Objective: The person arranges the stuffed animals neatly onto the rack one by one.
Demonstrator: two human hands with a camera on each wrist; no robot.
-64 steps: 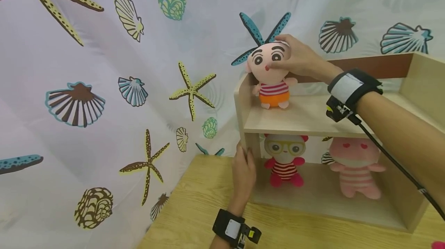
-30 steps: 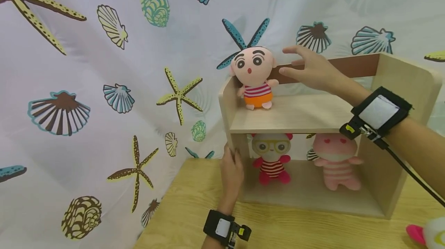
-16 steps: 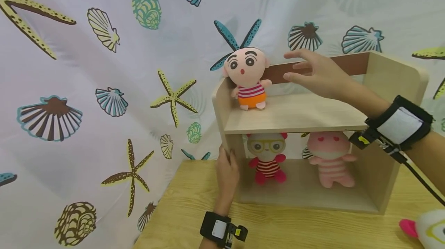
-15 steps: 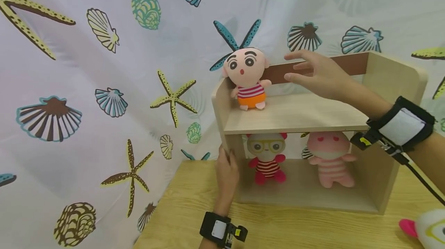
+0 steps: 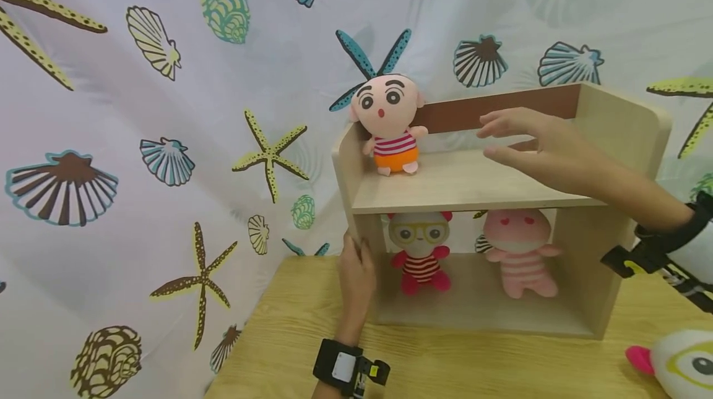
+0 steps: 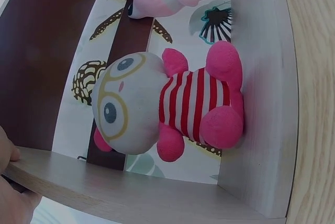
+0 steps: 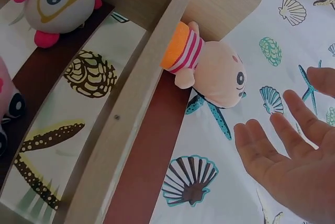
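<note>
The boy doll [image 5: 385, 122] is seated at the left end of the shelf's [image 5: 473, 185] upper board, untouched. The right hand [image 5: 535, 145] is held above that board's middle, fingers spread and released. The shelf's left wall is gripped by the left hand [image 5: 356, 275].
</note>
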